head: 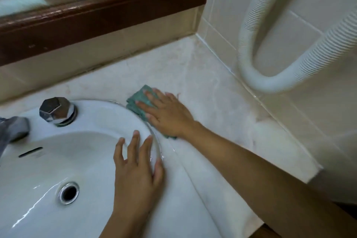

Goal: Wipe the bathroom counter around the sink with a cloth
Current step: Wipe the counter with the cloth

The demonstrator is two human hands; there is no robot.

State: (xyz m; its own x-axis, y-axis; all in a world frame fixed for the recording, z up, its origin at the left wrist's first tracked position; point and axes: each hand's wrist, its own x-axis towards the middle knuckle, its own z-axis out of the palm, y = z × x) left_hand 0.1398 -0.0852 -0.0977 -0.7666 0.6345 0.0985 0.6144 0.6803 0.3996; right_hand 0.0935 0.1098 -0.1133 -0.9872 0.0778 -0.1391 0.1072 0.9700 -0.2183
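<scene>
A folded green cloth (139,101) lies on the pale marble counter (212,102) just right of the white sink (58,160), against its rim. My right hand (170,116) presses flat on the cloth with fingers spread, covering its near part. My left hand (137,170) rests flat on the sink's right rim, fingers apart, holding nothing.
A chrome tap knob (57,111) and a grey spout (15,127) stand at the sink's back left. A white ribbed hose (270,81) loops down the tiled right wall over the counter. A wood-framed mirror (96,15) runs along the back. The counter's edge drops off at right.
</scene>
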